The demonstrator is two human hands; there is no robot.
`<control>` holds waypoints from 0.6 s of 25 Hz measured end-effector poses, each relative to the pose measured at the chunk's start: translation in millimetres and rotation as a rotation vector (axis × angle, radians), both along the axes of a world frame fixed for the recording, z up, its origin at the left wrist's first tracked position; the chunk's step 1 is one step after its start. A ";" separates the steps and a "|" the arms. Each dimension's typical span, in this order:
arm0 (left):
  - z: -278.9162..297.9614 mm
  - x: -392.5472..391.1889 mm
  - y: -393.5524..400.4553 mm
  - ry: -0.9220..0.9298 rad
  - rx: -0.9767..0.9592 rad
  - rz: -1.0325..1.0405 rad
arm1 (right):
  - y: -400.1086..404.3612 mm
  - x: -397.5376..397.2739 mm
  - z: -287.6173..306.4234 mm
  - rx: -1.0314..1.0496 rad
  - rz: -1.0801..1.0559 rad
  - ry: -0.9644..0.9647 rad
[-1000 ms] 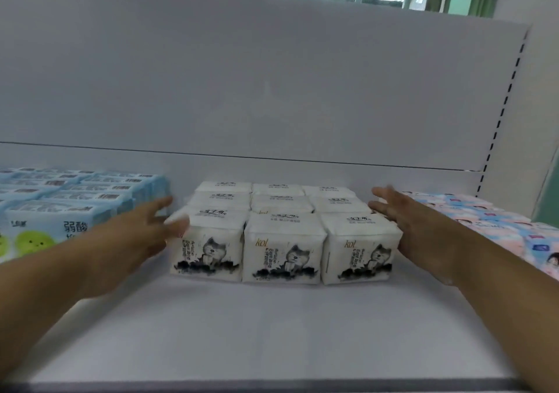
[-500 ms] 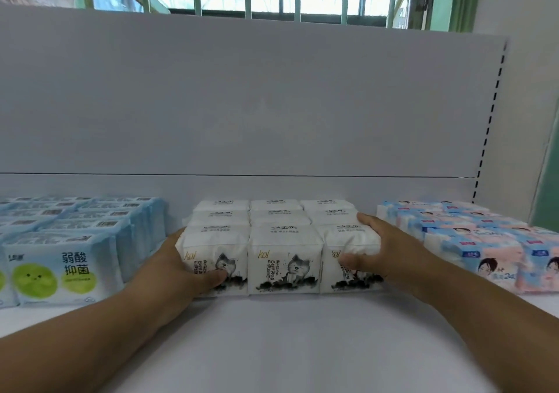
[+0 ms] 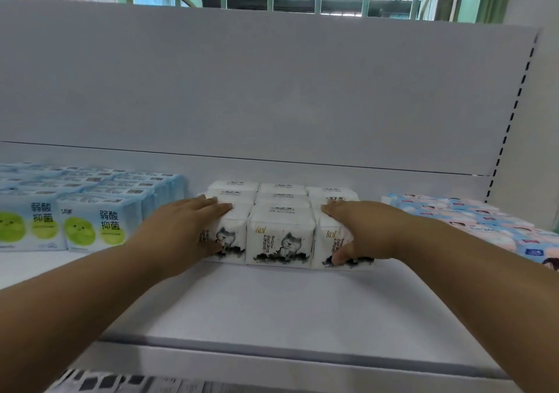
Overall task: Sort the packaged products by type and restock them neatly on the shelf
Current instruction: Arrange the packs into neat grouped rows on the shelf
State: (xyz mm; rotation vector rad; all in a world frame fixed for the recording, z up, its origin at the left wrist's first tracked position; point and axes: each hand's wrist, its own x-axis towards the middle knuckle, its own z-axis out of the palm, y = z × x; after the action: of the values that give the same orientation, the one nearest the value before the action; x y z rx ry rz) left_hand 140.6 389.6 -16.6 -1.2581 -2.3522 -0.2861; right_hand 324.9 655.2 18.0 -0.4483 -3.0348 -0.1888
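Observation:
A block of white tissue packs (image 3: 279,235) with a grey cat print stands three wide and three deep in the middle of the white shelf (image 3: 287,305). My left hand (image 3: 181,229) wraps the front left pack, fingers laid over its top and thumb on its front face. My right hand (image 3: 369,232) holds the front right pack the same way, thumb low on the front. The middle front pack is untouched between them.
Light blue packs with green circles (image 3: 99,223) fill the shelf to the left. Pink and blue packs (image 3: 484,223) lie in rows to the right. A white back panel (image 3: 272,90) rises behind, with a barred window above. The shelf's front lip (image 3: 272,359) runs below my arms.
Both hands came in from beside the white block and closed onto its front corner packs. Since half a second ago their fingers have slid further over the pack tops.

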 end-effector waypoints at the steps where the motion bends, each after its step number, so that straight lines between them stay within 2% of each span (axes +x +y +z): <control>1: -0.7 1.4 2.3 0.016 0.004 0.006 | 0.3 -1.4 -2.1 0.020 0.005 0.006; 5: -0.4 7.9 2.9 0.058 -0.019 0.028 | -4.6 0.8 -1.9 0.110 0.004 0.008; 8: 2.7 22.8 -4.6 0.034 -0.001 0.031 | -28.2 6.9 1.4 0.101 0.044 0.090; 15: 14.1 7.4 -72.5 0.049 0.104 -0.045 | -148.8 -32.5 6.1 -0.017 0.208 0.295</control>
State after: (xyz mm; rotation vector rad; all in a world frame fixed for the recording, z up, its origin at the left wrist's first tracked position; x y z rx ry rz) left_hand 148.0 317.1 -2.5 -1.2552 -2.2404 -0.3825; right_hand 292.4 506.5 24.1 -0.1431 -2.7684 -0.0760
